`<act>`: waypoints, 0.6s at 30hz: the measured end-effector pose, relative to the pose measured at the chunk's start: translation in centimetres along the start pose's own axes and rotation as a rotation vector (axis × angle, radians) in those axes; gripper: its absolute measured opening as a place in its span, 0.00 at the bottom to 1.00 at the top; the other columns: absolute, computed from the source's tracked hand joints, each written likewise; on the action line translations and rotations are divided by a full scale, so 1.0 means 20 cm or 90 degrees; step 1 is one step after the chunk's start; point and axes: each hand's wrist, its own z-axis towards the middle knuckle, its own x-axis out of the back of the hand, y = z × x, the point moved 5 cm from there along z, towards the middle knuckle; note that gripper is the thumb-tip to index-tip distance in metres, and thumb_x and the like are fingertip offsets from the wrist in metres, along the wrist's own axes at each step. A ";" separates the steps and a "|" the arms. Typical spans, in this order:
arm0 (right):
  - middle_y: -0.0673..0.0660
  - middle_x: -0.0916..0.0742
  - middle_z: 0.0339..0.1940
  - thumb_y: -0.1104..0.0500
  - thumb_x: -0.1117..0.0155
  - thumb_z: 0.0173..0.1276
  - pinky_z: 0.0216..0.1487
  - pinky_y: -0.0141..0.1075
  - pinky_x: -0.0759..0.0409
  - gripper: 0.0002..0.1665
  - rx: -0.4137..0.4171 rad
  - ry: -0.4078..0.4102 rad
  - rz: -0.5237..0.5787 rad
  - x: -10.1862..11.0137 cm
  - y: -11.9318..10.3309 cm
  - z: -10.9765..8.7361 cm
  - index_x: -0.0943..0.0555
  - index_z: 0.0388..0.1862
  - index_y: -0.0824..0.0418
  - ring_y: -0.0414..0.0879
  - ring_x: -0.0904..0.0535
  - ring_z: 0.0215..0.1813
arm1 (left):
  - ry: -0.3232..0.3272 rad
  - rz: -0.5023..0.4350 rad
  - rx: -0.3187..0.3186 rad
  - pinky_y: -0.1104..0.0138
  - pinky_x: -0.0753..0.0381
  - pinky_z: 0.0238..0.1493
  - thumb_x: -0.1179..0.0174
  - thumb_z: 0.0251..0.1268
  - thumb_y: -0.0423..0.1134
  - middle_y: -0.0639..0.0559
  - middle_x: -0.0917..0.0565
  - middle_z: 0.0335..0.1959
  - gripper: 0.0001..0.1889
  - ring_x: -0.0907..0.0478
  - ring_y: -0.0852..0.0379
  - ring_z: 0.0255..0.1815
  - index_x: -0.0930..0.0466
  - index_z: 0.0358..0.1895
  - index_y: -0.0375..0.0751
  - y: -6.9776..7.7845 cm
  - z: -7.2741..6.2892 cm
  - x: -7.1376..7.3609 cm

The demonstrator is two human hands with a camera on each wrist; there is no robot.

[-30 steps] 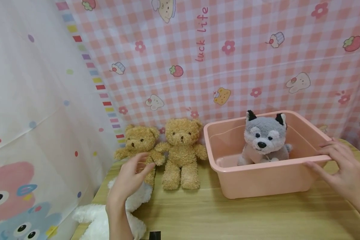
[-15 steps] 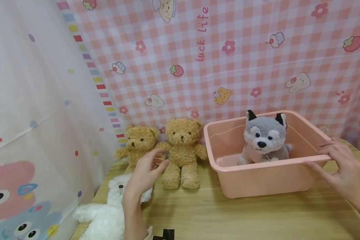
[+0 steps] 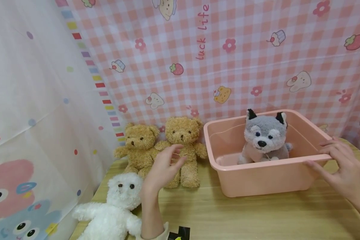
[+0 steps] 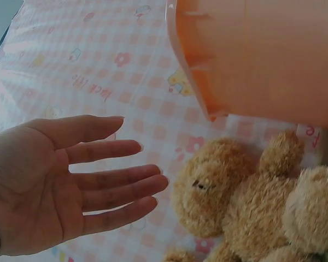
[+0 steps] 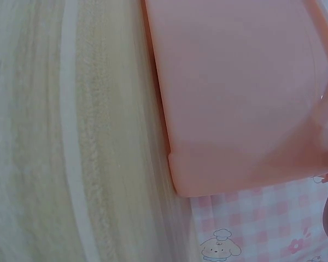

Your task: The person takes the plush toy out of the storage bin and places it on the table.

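Note:
My left hand (image 3: 163, 170) hovers with fingers extended in front of two brown teddy bears, holding nothing. In the left wrist view its palm (image 4: 38, 185) shows, fingertips pointing toward one teddy bear (image 4: 257, 213). The right teddy bear (image 3: 180, 131) sits partly behind that hand; the left teddy bear (image 3: 141, 138) leans beside it. With thumb in front and fingers over the rim, my right hand (image 3: 343, 170) grips the near right corner of a pink plastic tub (image 3: 264, 180). A grey husky plush (image 3: 265, 136) sits upright inside the tub.
A white plush bear (image 3: 108, 216) lies at the front left of the wooden table (image 3: 228, 216), close beside my left forearm. Behind the toys hangs a pink checked cloth (image 3: 180, 90), and a white printed curtain (image 3: 42, 100) borders the left side.
My left hand has moved right, from over the white plush bear to in front of the right teddy bear, uncovering the white bear's face. My right hand stays on the tub.

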 end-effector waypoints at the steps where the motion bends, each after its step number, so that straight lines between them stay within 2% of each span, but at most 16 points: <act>1: 0.31 0.24 0.52 0.21 0.39 0.57 0.77 0.34 0.43 0.48 -0.001 0.001 -0.001 0.00 0.00 0.00 0.21 0.28 0.70 0.30 0.35 0.70 | -0.001 -0.003 -0.008 0.51 0.20 0.58 0.41 0.75 0.38 0.41 0.19 0.56 0.21 0.22 0.43 0.58 0.26 0.66 0.35 0.01 0.01 -0.01; 6: 0.28 0.25 0.52 0.21 0.39 0.56 0.76 0.33 0.42 0.49 -0.003 0.013 -0.001 -0.01 0.01 0.00 0.21 0.27 0.69 0.30 0.34 0.70 | -0.005 -0.025 -0.048 0.52 0.20 0.58 0.41 0.75 0.39 0.41 0.19 0.55 0.20 0.22 0.43 0.57 0.25 0.65 0.35 0.07 0.05 -0.09; 9: 0.29 0.25 0.52 0.21 0.39 0.56 0.76 0.33 0.43 0.49 -0.005 0.005 -0.006 -0.01 0.01 0.00 0.21 0.28 0.70 0.30 0.35 0.70 | -0.006 -0.034 -0.055 0.53 0.20 0.58 0.41 0.75 0.40 0.42 0.18 0.55 0.20 0.22 0.45 0.58 0.25 0.65 0.37 0.10 0.07 -0.13; 15: 0.43 0.18 0.46 0.21 0.38 0.57 0.77 0.35 0.41 0.48 0.002 0.009 -0.001 0.00 0.01 0.00 0.20 0.28 0.69 0.34 0.32 0.70 | -0.010 -0.054 -0.078 0.55 0.19 0.58 0.41 0.75 0.39 0.41 0.19 0.55 0.21 0.21 0.47 0.55 0.26 0.66 0.34 0.14 0.12 -0.22; 16: 0.43 0.18 0.46 0.22 0.38 0.57 0.76 0.35 0.41 0.48 0.003 0.010 0.000 0.00 0.01 0.00 0.20 0.28 0.69 0.34 0.32 0.70 | -0.010 -0.057 -0.080 0.55 0.19 0.57 0.41 0.75 0.39 0.41 0.19 0.55 0.22 0.21 0.47 0.55 0.27 0.66 0.34 0.15 0.13 -0.24; 18: 0.37 0.20 0.49 0.22 0.38 0.57 0.77 0.35 0.42 0.48 0.004 0.004 -0.004 0.00 0.01 0.00 0.20 0.28 0.70 0.32 0.33 0.70 | -0.004 -0.047 -0.086 0.57 0.18 0.56 0.41 0.74 0.39 0.42 0.19 0.55 0.22 0.21 0.48 0.55 0.27 0.66 0.35 0.17 0.14 -0.26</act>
